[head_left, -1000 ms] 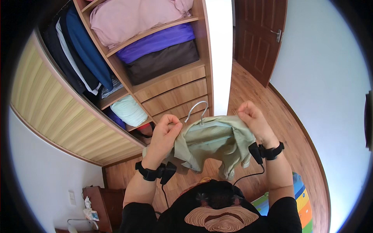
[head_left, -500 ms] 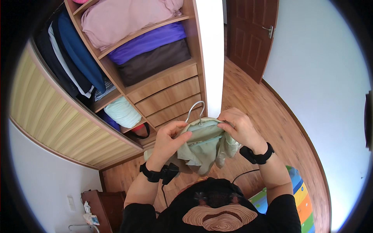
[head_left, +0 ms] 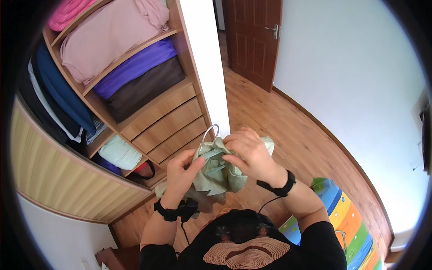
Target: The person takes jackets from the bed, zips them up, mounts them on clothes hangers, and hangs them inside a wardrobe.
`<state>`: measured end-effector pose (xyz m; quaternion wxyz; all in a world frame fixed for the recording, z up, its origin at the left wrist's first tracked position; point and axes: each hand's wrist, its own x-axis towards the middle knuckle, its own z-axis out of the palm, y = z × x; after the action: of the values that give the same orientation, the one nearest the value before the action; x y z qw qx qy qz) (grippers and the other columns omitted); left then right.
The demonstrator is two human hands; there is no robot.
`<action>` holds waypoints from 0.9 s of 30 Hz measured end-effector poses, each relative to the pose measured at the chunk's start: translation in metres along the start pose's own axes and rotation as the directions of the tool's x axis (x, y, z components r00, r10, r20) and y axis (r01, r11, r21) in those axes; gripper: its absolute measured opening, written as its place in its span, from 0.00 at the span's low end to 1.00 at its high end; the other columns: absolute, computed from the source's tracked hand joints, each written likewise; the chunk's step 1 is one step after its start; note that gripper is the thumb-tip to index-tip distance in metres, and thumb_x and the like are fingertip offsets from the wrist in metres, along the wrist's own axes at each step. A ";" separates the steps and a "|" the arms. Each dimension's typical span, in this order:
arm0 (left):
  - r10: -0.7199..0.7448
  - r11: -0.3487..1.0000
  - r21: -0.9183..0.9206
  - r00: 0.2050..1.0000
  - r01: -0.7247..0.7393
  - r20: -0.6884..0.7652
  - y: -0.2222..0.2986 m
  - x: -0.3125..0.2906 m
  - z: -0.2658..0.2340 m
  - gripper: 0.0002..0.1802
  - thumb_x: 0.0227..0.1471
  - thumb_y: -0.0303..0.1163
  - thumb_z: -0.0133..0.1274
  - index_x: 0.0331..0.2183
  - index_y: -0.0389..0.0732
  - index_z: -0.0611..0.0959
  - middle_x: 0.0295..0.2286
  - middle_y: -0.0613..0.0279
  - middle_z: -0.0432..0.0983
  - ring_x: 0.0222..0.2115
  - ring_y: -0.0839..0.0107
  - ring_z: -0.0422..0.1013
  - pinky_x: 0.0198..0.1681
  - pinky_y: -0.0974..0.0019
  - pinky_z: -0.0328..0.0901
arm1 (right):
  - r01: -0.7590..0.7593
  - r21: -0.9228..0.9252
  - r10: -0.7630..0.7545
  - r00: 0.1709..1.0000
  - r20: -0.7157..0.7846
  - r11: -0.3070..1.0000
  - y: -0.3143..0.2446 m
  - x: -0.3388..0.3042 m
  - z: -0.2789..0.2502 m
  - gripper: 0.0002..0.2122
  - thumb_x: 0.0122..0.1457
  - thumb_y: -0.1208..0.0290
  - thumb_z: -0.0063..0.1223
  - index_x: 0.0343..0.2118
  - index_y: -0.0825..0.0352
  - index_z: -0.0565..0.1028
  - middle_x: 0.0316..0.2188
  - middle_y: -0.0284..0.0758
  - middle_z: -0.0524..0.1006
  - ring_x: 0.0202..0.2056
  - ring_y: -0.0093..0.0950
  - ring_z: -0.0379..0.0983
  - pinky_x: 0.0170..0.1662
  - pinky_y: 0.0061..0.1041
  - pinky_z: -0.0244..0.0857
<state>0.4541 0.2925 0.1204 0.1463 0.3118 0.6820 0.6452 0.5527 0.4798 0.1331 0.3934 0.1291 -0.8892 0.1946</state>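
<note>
In front of my chest hangs a pale green garment [head_left: 208, 183] on a light-blue hanger [head_left: 213, 155], whose silver hook sticks up through the neck opening. My left hand [head_left: 183, 170] pinches the left edge of that opening between thumb and fingers. On the opposite side my right hand [head_left: 247, 152] is closed on the cloth, its thumb at the collar edge. Between the two hands the bar of the hanger shows inside the garment. The lower part of the cloth droops in folds toward the floor.
A wooden wardrobe [head_left: 191, 49] stands ahead on the left, with folded bedding, drawers and hanging dark clothes [head_left: 60, 94]. Its striped sliding door [head_left: 58, 171] is at left. A brown door [head_left: 254, 42] stands ajar beyond. A colourful striped cover [head_left: 348, 220] lies at lower right.
The view has turned to the right, so the wardrobe sits further left. My hands have come closer together, bunching the collar, and the garment has tilted.
</note>
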 end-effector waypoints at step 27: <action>0.500 0.533 0.767 0.864 -0.357 0.055 -0.011 -0.050 -0.059 0.20 0.37 0.32 0.59 0.35 0.37 0.73 0.32 0.53 0.71 0.34 0.54 0.67 0.38 0.60 0.62 | -0.329 0.210 0.340 0.940 -0.019 0.921 0.037 -0.036 -0.047 0.06 0.47 0.75 0.54 0.26 0.70 0.70 0.20 0.37 0.69 0.22 0.30 0.66 0.26 0.24 0.59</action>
<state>0.4546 0.2154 0.1072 -0.2195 0.4449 0.7984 0.3412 0.5930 0.5362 0.1261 0.3636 0.0097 -0.8623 0.3525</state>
